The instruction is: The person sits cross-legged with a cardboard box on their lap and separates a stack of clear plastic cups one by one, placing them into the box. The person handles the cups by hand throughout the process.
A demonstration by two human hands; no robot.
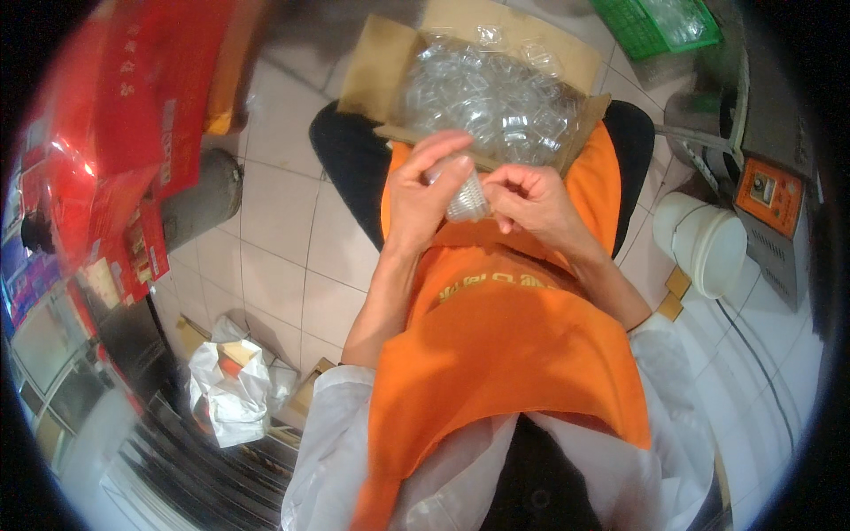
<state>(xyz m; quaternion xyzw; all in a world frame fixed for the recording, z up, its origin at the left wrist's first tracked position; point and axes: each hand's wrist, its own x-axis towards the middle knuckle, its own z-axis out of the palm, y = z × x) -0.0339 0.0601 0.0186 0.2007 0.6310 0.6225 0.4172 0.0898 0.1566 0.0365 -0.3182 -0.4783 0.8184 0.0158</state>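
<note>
My left hand (428,186) curls around a clear ribbed plastic piece (469,200), perhaps several nested containers, held above my lap. Close against its right side is my right hand (528,199), thumb and fingertips drawn together; whether they pinch a rim is too blurred to tell. Just beyond both hands, an open cardboard box (378,73) rests on or between my legs. Many clear plastic containers (478,99) fill it in a loose heap, some lying up on the far flap. An orange apron (511,352) covers my front and lap.
Red packaging (133,99) hangs or stands at the left, near a grey cylinder (206,196). A white plastic bag (236,398) sits lower left. On the right are a white bucket (717,252) and a machine with an orange panel (770,196). A green crate (624,33) stands far right.
</note>
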